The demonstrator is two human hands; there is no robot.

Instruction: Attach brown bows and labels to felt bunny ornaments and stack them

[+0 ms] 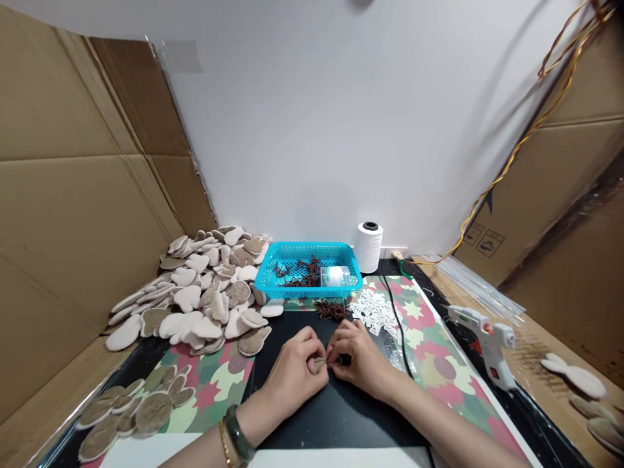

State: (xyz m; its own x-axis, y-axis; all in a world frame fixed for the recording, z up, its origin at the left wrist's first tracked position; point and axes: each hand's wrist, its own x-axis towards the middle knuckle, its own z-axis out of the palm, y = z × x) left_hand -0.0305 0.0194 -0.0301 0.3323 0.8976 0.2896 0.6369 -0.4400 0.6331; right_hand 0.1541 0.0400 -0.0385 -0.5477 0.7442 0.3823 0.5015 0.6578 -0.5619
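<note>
My left hand [298, 367] is closed over the dark mat, its thumb and fingers pinching a small brown plush piece [319, 366] that is mostly hidden. Fingertip to fingertip with it, my right hand [358, 357] is closed in a pinch at the edge of that piece. Whatever lies between the right fingertips is too small to make out. Just beyond the hands are a little heap of dark brown short pieces [332, 309] and a spread of small white tabs [374, 311].
A blue basket [308, 292] holds more brown pieces and a clear tub [335, 276]. Beside it stands a white thread cone [369, 248]. Plush shapes are piled left [195, 296]; others lie nearer [153, 413]. A glue gun [490, 344] rests right, and a black cord [398, 325] crosses the table.
</note>
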